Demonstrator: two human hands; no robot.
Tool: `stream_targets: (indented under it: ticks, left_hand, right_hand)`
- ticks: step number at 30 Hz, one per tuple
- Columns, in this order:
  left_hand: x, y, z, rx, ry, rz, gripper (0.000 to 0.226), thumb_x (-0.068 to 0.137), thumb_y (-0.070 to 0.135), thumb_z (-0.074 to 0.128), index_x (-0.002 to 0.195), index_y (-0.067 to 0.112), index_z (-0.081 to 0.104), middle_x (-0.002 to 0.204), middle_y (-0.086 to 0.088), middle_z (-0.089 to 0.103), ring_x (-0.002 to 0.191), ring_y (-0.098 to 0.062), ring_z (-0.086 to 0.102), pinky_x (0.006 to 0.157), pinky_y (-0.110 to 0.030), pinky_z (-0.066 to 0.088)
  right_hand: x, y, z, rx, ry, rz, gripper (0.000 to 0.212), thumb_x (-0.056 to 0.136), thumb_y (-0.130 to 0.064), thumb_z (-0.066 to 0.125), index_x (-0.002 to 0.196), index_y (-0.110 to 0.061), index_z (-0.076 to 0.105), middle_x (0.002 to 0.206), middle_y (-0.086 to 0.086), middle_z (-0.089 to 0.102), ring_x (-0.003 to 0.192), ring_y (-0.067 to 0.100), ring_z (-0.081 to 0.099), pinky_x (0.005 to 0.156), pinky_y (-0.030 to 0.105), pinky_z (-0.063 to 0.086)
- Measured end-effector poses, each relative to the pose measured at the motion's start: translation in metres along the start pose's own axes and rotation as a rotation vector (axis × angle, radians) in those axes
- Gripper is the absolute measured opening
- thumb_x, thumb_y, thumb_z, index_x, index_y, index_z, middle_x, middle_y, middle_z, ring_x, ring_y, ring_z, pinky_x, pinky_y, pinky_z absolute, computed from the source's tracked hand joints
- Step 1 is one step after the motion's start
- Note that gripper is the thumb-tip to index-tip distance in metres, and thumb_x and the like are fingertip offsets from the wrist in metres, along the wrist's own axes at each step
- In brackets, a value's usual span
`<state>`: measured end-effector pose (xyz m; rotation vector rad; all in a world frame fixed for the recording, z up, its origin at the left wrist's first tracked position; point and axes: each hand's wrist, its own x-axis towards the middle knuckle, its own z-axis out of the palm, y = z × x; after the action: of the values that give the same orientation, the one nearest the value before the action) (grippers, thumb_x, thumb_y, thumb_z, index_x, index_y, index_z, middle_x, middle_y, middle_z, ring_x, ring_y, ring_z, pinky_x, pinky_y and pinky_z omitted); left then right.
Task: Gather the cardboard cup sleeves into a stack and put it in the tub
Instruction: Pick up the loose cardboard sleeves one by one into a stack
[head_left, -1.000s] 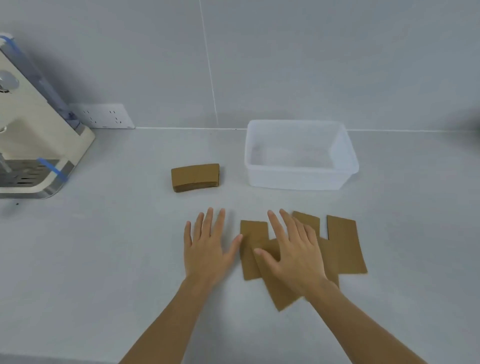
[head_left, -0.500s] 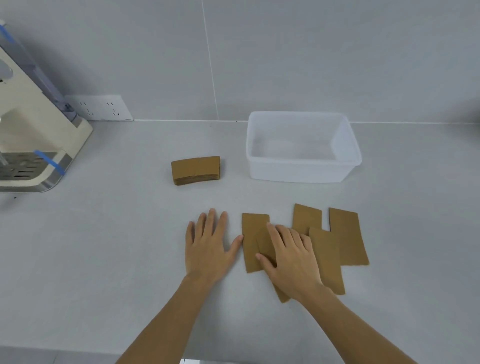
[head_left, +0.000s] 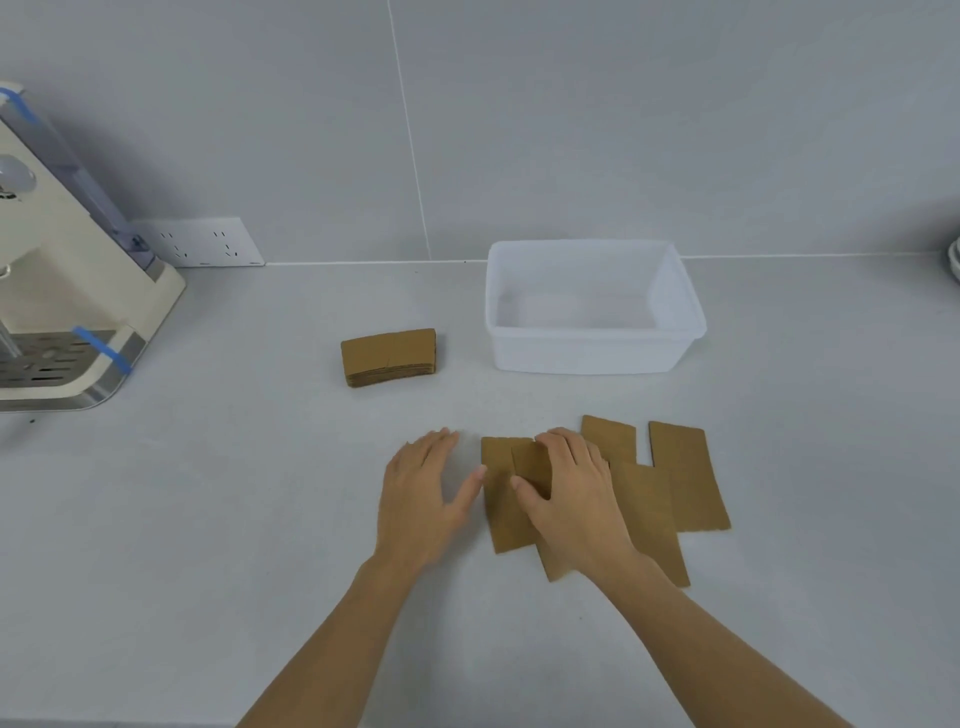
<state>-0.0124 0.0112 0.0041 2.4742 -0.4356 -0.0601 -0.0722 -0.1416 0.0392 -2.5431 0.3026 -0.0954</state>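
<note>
Several flat brown cardboard cup sleeves (head_left: 685, 478) lie spread and overlapping on the grey counter in front of me. My right hand (head_left: 571, 499) rests on top of the left ones, fingers curled, thumb pinching the edge of one sleeve (head_left: 530, 462). My left hand (head_left: 423, 493) lies flat beside them, its thumb touching the leftmost sleeve (head_left: 501, 525). A neat stack of sleeves (head_left: 388, 356) sits farther back on the left. The white translucent tub (head_left: 592, 356) stands empty at the back right.
A cream coffee machine (head_left: 62, 291) with blue tape fills the left edge. A wall socket plate (head_left: 205, 243) sits behind it. Something white (head_left: 955, 260) shows at the far right edge. Bare counter lies between stack and hands.
My right hand has slid a sleeve leftward over the leftmost one and curled its fingers on it. My left hand stayed beside them, fingers now slightly bent.
</note>
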Motion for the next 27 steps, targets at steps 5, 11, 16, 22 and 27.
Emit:
stream_targets:
  ticks: [5, 11, 16, 22, 27]
  left_hand:
    - [-0.009, 0.041, -0.01, -0.892, -0.133, -0.23, 0.027, 0.09, 0.032, 0.052, 0.115, 0.026, 0.058, 0.122, 0.004, 0.062, 0.119, -0.015, 0.054, 0.095, -0.019, 0.045]
    - [-0.019, 0.05, -0.013, -1.672, -0.364, -0.71, 0.061, 0.08, 0.059, 0.048, 0.115, 0.011, 0.064, 0.111, -0.012, 0.067, 0.114, -0.032, 0.057, 0.097, -0.046, 0.044]
    - [-0.028, 0.043, -0.011, -1.845, -0.448, -0.773, 0.07, 0.072, 0.064, 0.059, 0.121, 0.015, 0.062, 0.127, -0.011, 0.062, 0.119, -0.032, 0.055, 0.107, -0.047, 0.035]
    - [-0.031, 0.028, -0.008, -1.864, -0.419, -0.832, 0.07, 0.072, 0.07, 0.052, 0.115, 0.018, 0.068, 0.12, -0.011, 0.066, 0.115, -0.032, 0.059, 0.106, -0.048, 0.036]
    - [-0.03, 0.015, -0.015, -1.862, -0.395, -0.82, 0.075, 0.072, 0.075, 0.045, 0.109, 0.014, 0.069, 0.107, -0.013, 0.07, 0.095, -0.031, 0.067, 0.086, -0.043, 0.05]
  right_hand:
    - [0.003, -0.025, -0.009, 0.201, 0.046, -0.008, 0.047, 0.087, -0.036, 0.053, 0.129, -0.016, 0.042, 0.133, -0.002, 0.045, 0.123, 0.016, 0.039, 0.105, 0.028, 0.032]
    - [-0.003, -0.046, -0.002, 0.284, 0.021, -0.015, 0.046, 0.085, -0.037, 0.056, 0.127, -0.02, 0.043, 0.13, -0.005, 0.045, 0.12, 0.014, 0.04, 0.103, 0.031, 0.038]
    - [-0.009, -0.054, 0.011, 0.245, -0.023, -0.018, 0.045, 0.085, -0.038, 0.055, 0.125, -0.02, 0.045, 0.129, -0.005, 0.047, 0.118, 0.013, 0.042, 0.103, 0.031, 0.036]
    - [-0.009, -0.055, 0.021, 0.097, -0.112, -0.053, 0.054, 0.087, -0.05, 0.045, 0.132, -0.02, 0.042, 0.143, -0.002, 0.038, 0.133, 0.015, 0.031, 0.111, 0.033, 0.018]
    - [-0.003, -0.049, 0.018, 0.125, -0.13, -0.024, 0.057, 0.085, -0.055, 0.045, 0.131, -0.022, 0.044, 0.137, -0.005, 0.045, 0.134, 0.012, 0.031, 0.109, 0.032, 0.015]
